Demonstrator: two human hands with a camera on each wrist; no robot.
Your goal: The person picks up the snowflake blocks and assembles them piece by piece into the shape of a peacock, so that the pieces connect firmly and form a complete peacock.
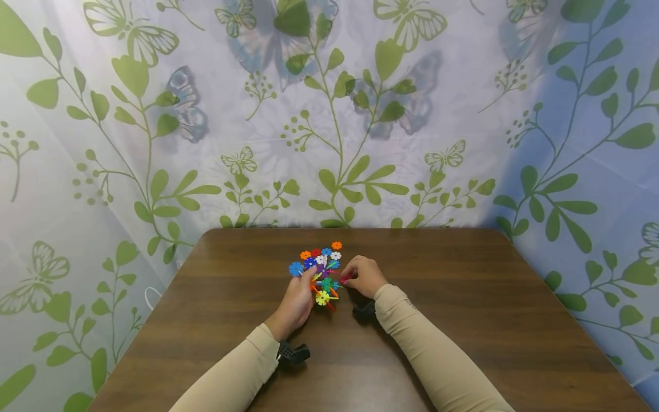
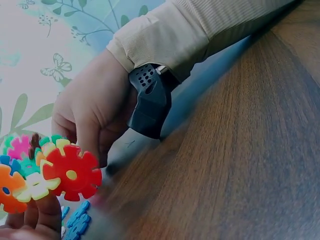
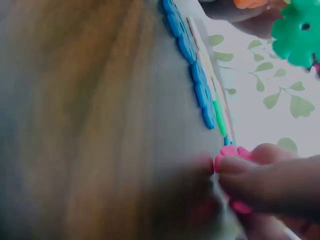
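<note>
In the head view my left hand [image 1: 296,300] grips a cluster of interlocking flower-shaped plastic discs [image 1: 326,284] joined at angles. Its colours include green, yellow, orange and red. From the left wrist, a red disc [image 2: 75,175] stands out on the cluster, with the left fingers [image 2: 46,216] beneath it. My right hand [image 1: 365,276], just to the right of the cluster, pinches a pink disc [image 3: 231,151] between thumb and fingertips, low over the table. The fingers cover much of this disc.
Loose discs lie flat on the wooden table [image 1: 453,309] behind the cluster, among them an orange disc [image 1: 337,245] and a blue disc [image 1: 296,269]. A leaf-patterned cloth [image 1: 329,114] hangs behind the table. Each wrist carries a black camera mount [image 1: 294,353].
</note>
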